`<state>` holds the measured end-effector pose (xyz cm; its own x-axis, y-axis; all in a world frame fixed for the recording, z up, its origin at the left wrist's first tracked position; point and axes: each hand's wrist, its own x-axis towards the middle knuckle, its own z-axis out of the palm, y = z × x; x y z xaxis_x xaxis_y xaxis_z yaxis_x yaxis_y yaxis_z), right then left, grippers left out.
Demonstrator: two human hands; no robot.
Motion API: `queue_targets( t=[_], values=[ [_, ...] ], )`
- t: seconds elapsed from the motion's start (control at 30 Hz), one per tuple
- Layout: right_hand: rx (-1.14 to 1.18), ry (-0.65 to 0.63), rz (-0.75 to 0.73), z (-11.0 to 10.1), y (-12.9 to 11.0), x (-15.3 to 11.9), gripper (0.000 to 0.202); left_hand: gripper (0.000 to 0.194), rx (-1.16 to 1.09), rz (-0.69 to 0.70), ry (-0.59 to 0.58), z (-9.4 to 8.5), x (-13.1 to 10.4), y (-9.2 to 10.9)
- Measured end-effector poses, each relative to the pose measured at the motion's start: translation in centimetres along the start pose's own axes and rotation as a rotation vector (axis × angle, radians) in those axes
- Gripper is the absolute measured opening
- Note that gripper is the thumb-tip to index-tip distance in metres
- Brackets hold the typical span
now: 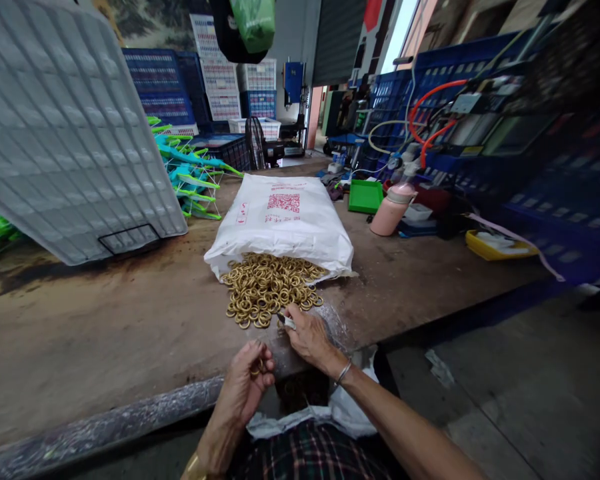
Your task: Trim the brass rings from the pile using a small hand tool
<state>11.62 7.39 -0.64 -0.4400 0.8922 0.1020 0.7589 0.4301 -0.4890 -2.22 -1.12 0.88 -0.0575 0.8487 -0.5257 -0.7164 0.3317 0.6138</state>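
A heap of brass-coloured metal rings (267,290) spills from the open mouth of a white printed sack (300,230) onto the tabletop. My left hand (250,380) is just in front of the table edge, its fingers curled round a few metal rings (257,366). At the near right side of the heap, my right hand (310,337) pinches a small white object with a dark tip (287,321); its exact kind is unclear. Below both hands, in the lap, an open white bag (300,419) shows a dark inside, its contents too dim to make out.
A ribbed grey plastic panel (80,133) leans at the left, beside green and blue plastic parts (193,173). Towards the right stand a pink bottle (393,210), a green tray (365,196) and a yellow tray (500,245). Stacked crates (225,87) fill the back.
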Motion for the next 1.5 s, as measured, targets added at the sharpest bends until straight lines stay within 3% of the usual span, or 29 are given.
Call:
queue_targets(
  t=[0.13, 0.27, 0.33, 0.47, 0.63, 0.9, 0.97, 1.07, 1.23, 1.5],
  values=[
    [0.187, -0.032, -0.143, -0.1, -0.5, -1.4, 0.023, 0.04, 0.275, 0.137, 0.047, 0.3, 0.5, 0.3],
    [0.342, -0.078, -0.172, -0.2, -1.7, -2.0, 0.018, 0.044, 0.435, 0.151, 0.001, 0.3, 0.8, 0.3],
    [0.456, -0.069, -0.123, -0.3, -2.3, -1.9, 0.009, 0.043, 0.469, 0.173, 0.024, 0.2, 0.7, 0.2],
    [0.629, -0.081, 0.069, 0.0, -2.8, -1.4, 0.017, 0.042, 0.558, 0.258, 0.094, 0.4, 0.2, 0.2],
    [0.749, -0.163, 0.142, 0.7, -2.6, -1.0, 0.018, 0.041, 0.562, 0.25, 0.053, 0.4, 0.0, 0.1],
    [0.699, -0.126, 0.111, 0.7, -2.8, -0.9, 0.016, 0.035, 0.448, 0.137, -0.107, -0.8, 0.5, -0.6],
    [0.668, -0.106, 0.117, 0.7, -2.6, -0.9, 0.018, 0.036, 0.445, 0.151, -0.099, -0.8, 0.4, -0.6],
    [0.442, -0.07, 0.035, 0.6, -2.0, -1.3, 0.015, 0.038, 0.448, 0.174, -0.071, -0.5, 0.3, -0.4],
    [0.112, -0.173, -0.174, 0.7, -1.5, -2.5, 0.016, 0.042, 0.474, 0.205, -0.008, -0.2, 0.3, -0.3],
    [-0.034, -0.219, -0.162, 0.9, -2.1, -2.5, 0.023, 0.042, 0.584, 0.283, -0.001, -0.5, 0.4, -0.4]
  ],
)
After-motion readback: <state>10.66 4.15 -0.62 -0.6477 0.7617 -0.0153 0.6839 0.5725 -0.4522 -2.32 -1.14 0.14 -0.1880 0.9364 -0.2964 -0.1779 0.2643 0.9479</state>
